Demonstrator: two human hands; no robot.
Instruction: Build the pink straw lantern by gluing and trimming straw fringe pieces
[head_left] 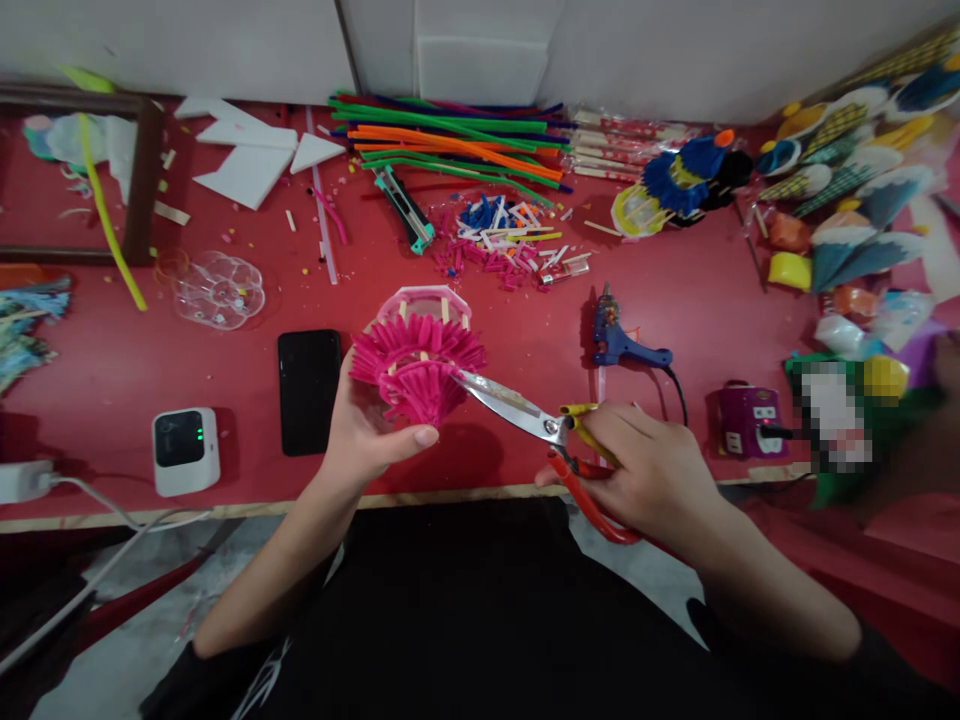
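Note:
My left hand (367, 425) is closed around a pink craft model (424, 365), built of fuzzy pipe-cleaner pieces and pale sticks with a light pink rim. In my right hand (645, 455) is a pair of scissors (517, 405) with one red handle; the other handle looks yellow. The scissor tips touch or lie right beside the model's lower right edge. Whether a strand lies between the blades I cannot tell. Pink, blue and white clippings (502, 235) are heaped behind the model.
A blue glue gun (619, 340) with a black cord lies to the right, near a purple power socket box (750, 420). A phone (309, 392) and a white device (186, 452) sit left. Behind are a box cutter (403, 208), pipe cleaners (457, 140) and a blue-yellow model (675, 185).

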